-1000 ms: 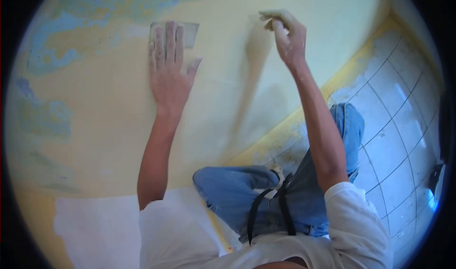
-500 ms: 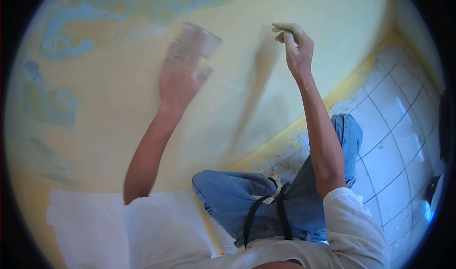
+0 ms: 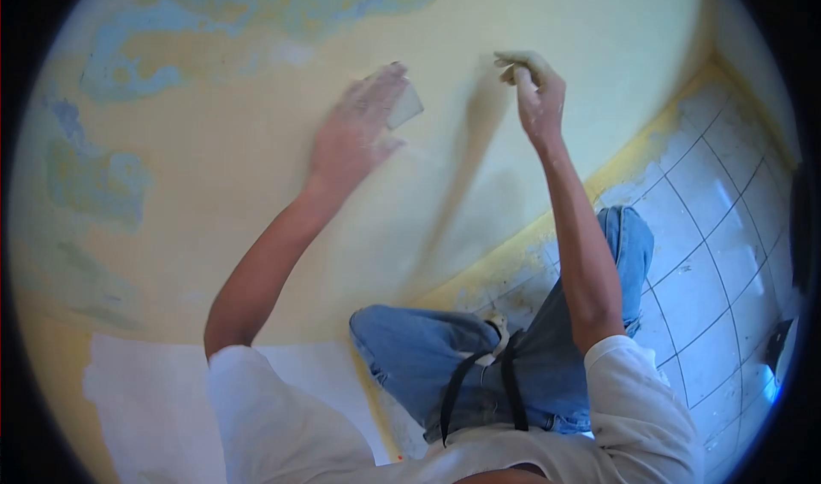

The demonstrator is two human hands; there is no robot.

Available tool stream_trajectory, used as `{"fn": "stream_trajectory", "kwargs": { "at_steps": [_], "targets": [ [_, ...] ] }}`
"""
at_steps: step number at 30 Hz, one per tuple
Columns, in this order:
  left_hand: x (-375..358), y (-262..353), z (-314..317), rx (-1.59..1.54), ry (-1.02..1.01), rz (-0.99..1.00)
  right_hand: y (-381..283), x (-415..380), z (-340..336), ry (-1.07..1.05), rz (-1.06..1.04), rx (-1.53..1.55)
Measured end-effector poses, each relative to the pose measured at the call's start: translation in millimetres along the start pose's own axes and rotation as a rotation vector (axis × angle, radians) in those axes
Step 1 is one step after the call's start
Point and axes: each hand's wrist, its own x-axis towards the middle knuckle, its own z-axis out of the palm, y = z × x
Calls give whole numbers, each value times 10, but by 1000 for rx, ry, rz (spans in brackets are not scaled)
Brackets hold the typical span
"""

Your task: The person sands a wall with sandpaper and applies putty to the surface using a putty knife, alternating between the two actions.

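My left hand (image 3: pixel 357 133) lies almost flat against the wall, slightly blurred, its fingers over a flat, pale rectangular sheet that looks like sandpaper (image 3: pixel 405 106). One corner of the sheet sticks out past the fingers, and the rest is hidden under them. The painted wall (image 3: pixel 256 193) is smooth pale yellow around this hand. To the right, my right hand (image 3: pixel 539 95) is raised in front of the wall with loosely bent fingers, and nothing shows in it. Pale dust coats its fingers, and its shadow falls on the wall.
Blue-green patches (image 3: pixel 137 52) show on the wall at upper left. A white area (image 3: pixel 154 398) covers the lower left. My bent legs in jeans (image 3: pixel 419 356) are close to the wall. White floor tiles (image 3: pixel 697 270) lie on the right, paint-spotted along the wall's yellow base.
My left hand has slid to the right and slightly down along the wall with the sandpaper. The right hand has barely moved, dropping a little.
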Motion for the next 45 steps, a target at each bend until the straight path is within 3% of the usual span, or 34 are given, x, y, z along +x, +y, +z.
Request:
{"fn": "stream_trajectory", "kwargs": {
  "at_steps": [3,6,9,12,15,18,21,25,28,31,33,35,36,39,42,45],
  "targets": [
    [48,-35,-133,225,331,-269,-39,-18,21,21,32,-9],
    [-116,312,245,-83,161,-102,18,-73,38,-9,31,-6],
    [-87,-45,65,99,82,-111,-52,-32,55,-16,20,13],
    [-71,158,132,45,359,-300,-6,-69,38,-9,22,-11],
    [-178,279,406,-61,106,-95,-75,-84,22,-61,17,-37],
    [-200,289,332,190,60,-122,-100,-71,98,-52,16,3],
    [-168,453,222,410,-43,-181,-189,-187,272,-191,-83,-62],
    [-202,305,252,352,105,-99,-298,-478,607,-300,-243,-95],
    [-219,152,290,282,249,-23,-563,-713,792,-349,-179,-130],
    [-219,-3,283,217,317,53,-619,-929,1015,-182,-217,-139],
    [-226,-69,335,183,386,91,-580,-1106,1065,-196,-101,-85],
    [-198,-42,399,214,409,72,-570,-1215,1065,-175,-97,-105],
    [-197,-22,431,228,422,60,-579,-1263,1022,-267,-103,-150],
    [-246,150,323,111,453,-26,-577,-1292,958,-286,-267,-295],
    [-355,360,193,70,517,-216,-423,-1135,967,-224,-321,-343],
    [-715,706,142,-266,590,-336,-270,-932,1074,-175,-321,-515]
  ]
}}
